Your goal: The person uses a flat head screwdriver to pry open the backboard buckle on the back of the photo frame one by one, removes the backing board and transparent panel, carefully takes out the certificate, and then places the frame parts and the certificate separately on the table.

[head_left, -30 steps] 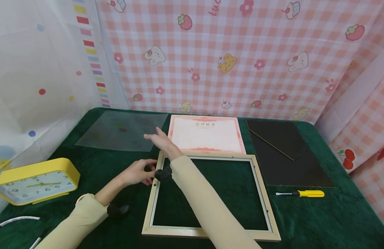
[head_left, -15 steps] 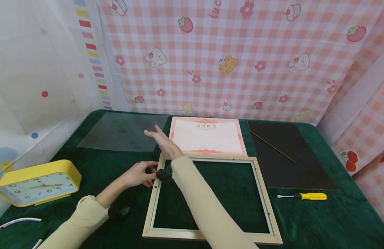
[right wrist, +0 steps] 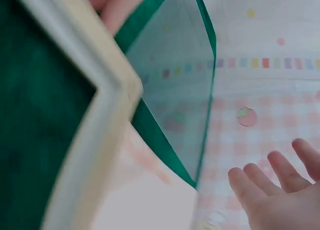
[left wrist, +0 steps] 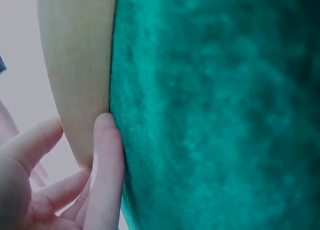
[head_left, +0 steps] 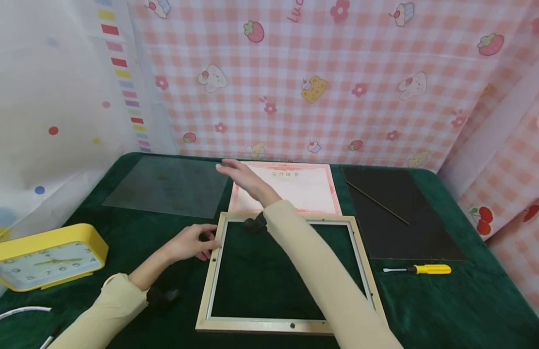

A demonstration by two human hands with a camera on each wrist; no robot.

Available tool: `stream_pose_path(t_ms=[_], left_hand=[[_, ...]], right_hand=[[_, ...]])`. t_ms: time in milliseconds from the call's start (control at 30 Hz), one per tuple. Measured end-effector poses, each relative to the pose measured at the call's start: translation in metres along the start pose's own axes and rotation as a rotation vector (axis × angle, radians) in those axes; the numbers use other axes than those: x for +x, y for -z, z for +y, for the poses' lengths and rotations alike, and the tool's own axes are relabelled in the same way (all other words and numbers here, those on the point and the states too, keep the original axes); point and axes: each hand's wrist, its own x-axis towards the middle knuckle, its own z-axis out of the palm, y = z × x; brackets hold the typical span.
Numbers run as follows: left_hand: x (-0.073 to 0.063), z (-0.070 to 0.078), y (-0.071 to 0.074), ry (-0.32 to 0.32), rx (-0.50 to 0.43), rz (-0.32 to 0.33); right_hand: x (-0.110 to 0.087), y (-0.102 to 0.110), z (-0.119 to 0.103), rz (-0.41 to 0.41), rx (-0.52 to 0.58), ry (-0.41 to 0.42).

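A light wooden picture frame [head_left: 252, 325] lies on the green cloth with its inside open to the cloth. My left hand [head_left: 188, 243] pinches its left rail near the upper corner; in the left wrist view, the fingers [left wrist: 107, 155] lie on both sides of the wood [left wrist: 80, 54]. My right hand [head_left: 249, 182] hovers with fingers extended over the left part of a pink-bordered certificate [head_left: 295, 194], holding nothing. Its forearm crosses above the frame and hides part of the right and bottom rails. Left of the certificate lies a clear sheet [head_left: 164, 186].
A black backing board [head_left: 409, 232] lies at the right, with a thin rod [head_left: 378, 202] on it. Below it is a yellow-handled screwdriver [head_left: 432, 269]. A yellow clock [head_left: 51, 257] stands at the left, near a white cable [head_left: 20, 310]. Patterned curtains hang behind the table.
My right hand has moved right and slightly up, from near the clear sheet's edge to over the certificate. My left hand keeps its hold on the frame. The head view has shifted slightly.
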Motion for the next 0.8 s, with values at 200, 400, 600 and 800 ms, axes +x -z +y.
stream_pose_path(t_ms=[200,400,600,800], left_hand=[[-0.004,-0.006,0.005,0.041,0.017,0.013],[-0.006,-0.002,0.007,0.016,0.047,0.016],[-0.009,-0.001,0.009,0.000,0.066,0.021],[-0.012,-0.004,0.014,0.016,0.129,0.040]], right_hand=[[-0.025,0.025,-0.010,-0.045,-0.211,0.067],[-0.054,0.055,-0.002,-0.027,-0.352,0.149],[-0.091,0.086,0.021,-0.001,-0.542,0.327],[-0.131,0.110,0.062,0.025,-0.731,0.476]])
